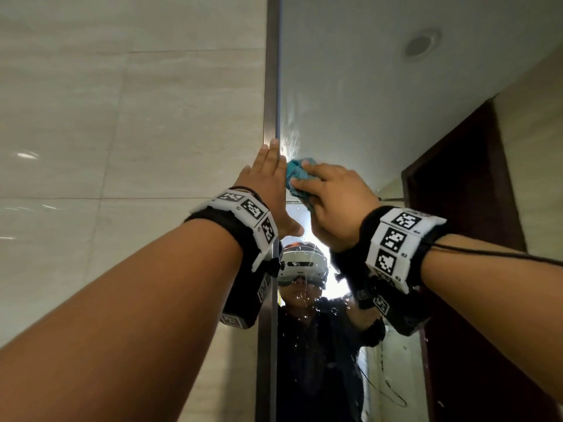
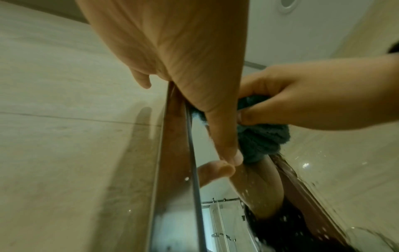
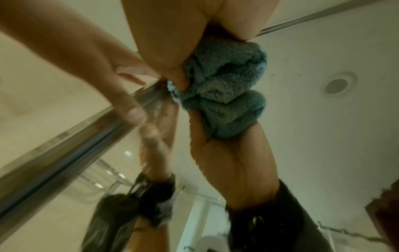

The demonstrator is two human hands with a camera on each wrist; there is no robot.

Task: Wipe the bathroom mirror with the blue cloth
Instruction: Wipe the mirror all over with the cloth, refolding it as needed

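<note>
The bathroom mirror fills the right half of the head view, with wet streaks and droplets on the glass. My right hand grips the bunched blue cloth and presses it against the glass close to the mirror's left edge. In the right wrist view the cloth sits crumpled under my fingers, doubled by its reflection. My left hand lies flat with straight fingers on the metal mirror frame, right beside the cloth. The left wrist view shows that hand against the frame, the cloth just behind it.
A beige tiled wall lies left of the frame. The mirror reflects a white ceiling with a round light, a dark wooden door at right, and the person wearing the head camera below my hands.
</note>
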